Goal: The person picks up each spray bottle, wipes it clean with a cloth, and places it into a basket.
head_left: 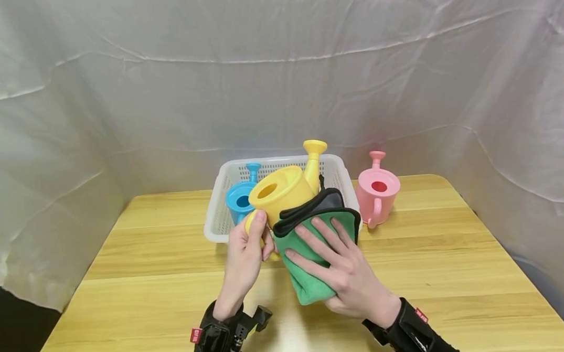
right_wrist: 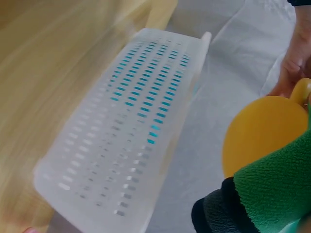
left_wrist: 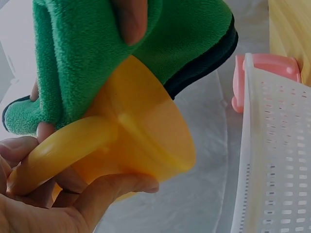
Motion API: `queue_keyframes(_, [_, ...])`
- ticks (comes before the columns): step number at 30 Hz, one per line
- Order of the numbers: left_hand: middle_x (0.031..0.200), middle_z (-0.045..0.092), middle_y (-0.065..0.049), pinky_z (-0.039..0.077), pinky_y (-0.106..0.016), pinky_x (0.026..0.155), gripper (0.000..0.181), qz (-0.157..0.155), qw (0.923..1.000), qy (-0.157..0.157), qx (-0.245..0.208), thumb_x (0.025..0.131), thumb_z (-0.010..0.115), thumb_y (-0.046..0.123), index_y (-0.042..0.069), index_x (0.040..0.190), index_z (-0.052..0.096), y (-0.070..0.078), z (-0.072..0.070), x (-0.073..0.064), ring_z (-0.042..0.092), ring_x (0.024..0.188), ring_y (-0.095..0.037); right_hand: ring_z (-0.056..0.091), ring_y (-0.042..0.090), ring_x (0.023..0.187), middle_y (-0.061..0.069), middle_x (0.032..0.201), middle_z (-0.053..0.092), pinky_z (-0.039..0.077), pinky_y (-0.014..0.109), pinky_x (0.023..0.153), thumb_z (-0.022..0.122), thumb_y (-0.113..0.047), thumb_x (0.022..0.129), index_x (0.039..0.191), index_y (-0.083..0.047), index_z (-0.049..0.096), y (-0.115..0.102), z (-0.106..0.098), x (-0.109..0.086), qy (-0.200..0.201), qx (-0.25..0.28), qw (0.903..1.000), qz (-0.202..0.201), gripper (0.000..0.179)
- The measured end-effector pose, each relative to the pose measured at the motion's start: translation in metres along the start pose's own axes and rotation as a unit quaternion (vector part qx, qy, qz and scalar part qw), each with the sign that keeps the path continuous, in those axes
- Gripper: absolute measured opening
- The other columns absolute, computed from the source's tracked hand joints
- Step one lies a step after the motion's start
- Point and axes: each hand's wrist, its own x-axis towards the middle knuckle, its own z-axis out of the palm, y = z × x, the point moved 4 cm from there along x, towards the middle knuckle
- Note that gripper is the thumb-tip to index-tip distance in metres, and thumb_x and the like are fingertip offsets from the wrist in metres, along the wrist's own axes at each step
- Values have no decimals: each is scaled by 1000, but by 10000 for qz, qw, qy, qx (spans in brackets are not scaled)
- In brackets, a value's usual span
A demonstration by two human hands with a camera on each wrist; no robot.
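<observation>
My left hand [head_left: 247,251] grips the curved handle of a yellow watering can [head_left: 282,189], held tilted above the table with its spout up to the right. A folded green cloth [head_left: 309,269] with black edging and a grey inner side lies against the can's lower side. My right hand [head_left: 345,270] holds the cloth there, fingers spread over its front; the thumb is hidden in the head view. In the left wrist view the cloth [left_wrist: 82,58] wraps part of the can [left_wrist: 146,111], whose smooth base shows. The right wrist view shows the can [right_wrist: 267,131] beside the cloth [right_wrist: 272,184].
Behind the can stands a white perforated basket [head_left: 215,221] on the wooden table [head_left: 164,286]. A blue watering can [head_left: 237,196] sits in it. To its right, a pink watering can [head_left: 379,195] stands upright on the table. Pale fabric [head_left: 278,92] hangs around the back and sides.
</observation>
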Motion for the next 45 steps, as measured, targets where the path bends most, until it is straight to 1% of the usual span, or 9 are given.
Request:
queue_keyframes(12, [52, 39, -9, 34, -25, 44, 40, -46, 9998, -198, -55, 111, 34, 22, -1, 84, 52, -3, 6, -2, 40, 46, -9, 23, 36, 155, 13, 163, 35, 15, 51, 128, 49, -11, 55, 136, -15, 62, 5, -8, 25, -210, -100, 9990, 369, 82])
queue_keyframes(17, [52, 40, -4, 34, -25, 44, 39, -56, 9999, -95, 64, 111, 35, 22, 1, 83, 50, -2, 5, -2, 40, 45, -9, 21, 34, 156, 12, 164, 34, 13, 50, 128, 49, -9, 59, 135, -15, 63, 4, -7, 17, -244, -27, 9993, 295, 77])
queue_keyframes(22, [48, 39, -7, 48, -26, 52, 43, -81, 10000, 0, -23, 111, 35, 22, -1, 77, 46, -1, 3, -1, 49, 48, -18, 22, 34, 156, 12, 163, 35, 14, 50, 128, 47, -9, 61, 131, -14, 65, 5, -7, 0, -116, 153, 9998, -22, 73])
queue_keyframes(24, [48, 39, -9, 53, -28, 57, 45, -144, 9998, 23, -122, 111, 35, 23, -2, 75, 45, -1, 2, -1, 53, 51, -20, 23, 34, 156, 12, 163, 36, 14, 50, 128, 45, -10, 67, 130, -14, 65, 7, -8, -8, -34, 272, 9995, -142, 67])
queue_keyframes(28, [47, 38, -12, 56, -29, 61, 46, -224, 9996, -7, -194, 111, 35, 24, -3, 74, 44, 0, 2, -2, 53, 52, -16, 24, 33, 156, 12, 162, 36, 15, 48, 129, 39, -20, 93, 133, -15, 64, 12, -8, -20, 219, 688, 9972, -169, 47])
queue_keyframes(31, [47, 38, -12, 57, -29, 62, 47, -223, 9996, -73, -167, 111, 35, 24, -3, 74, 43, 0, 3, -2, 51, 51, -13, 23, 34, 156, 16, 162, 35, 17, 46, 129, 42, -21, 98, 136, -12, 63, 17, -9, -21, 542, 1325, 9897, -31, 44])
queue_keyframes(36, [48, 38, -12, 57, -29, 62, 46, -207, 9996, -123, -153, 111, 35, 23, -3, 74, 43, -1, 3, -2, 49, 49, -13, 21, 36, 156, 23, 163, 28, 16, 43, 129, 41, 3, 75, 141, -2, 56, 25, -10, -11, 954, 2403, 9657, 244, 67])
queue_keyframes(42, [49, 38, -13, 58, -29, 63, 46, -377, 9988, -290, -132, 111, 35, 25, -2, 75, 44, -1, 7, -3, 48, 49, -9, 22, 30, 157, 22, 164, 26, 16, 39, 129, 38, -5, 90, 148, 0, 45, 32, -12, 6, 1033, 2588, 9558, 935, 59])
queue_keyframes(45, [49, 39, -14, 58, -29, 63, 46, -399, 9987, -271, -147, 111, 35, 25, -2, 76, 44, -1, 8, -3, 49, 49, -10, 22, 30, 157, 22, 164, 26, 15, 38, 129, 41, -3, 86, 150, 0, 42, 34, -12, 13, 967, 2548, 9543, 1223, 65])
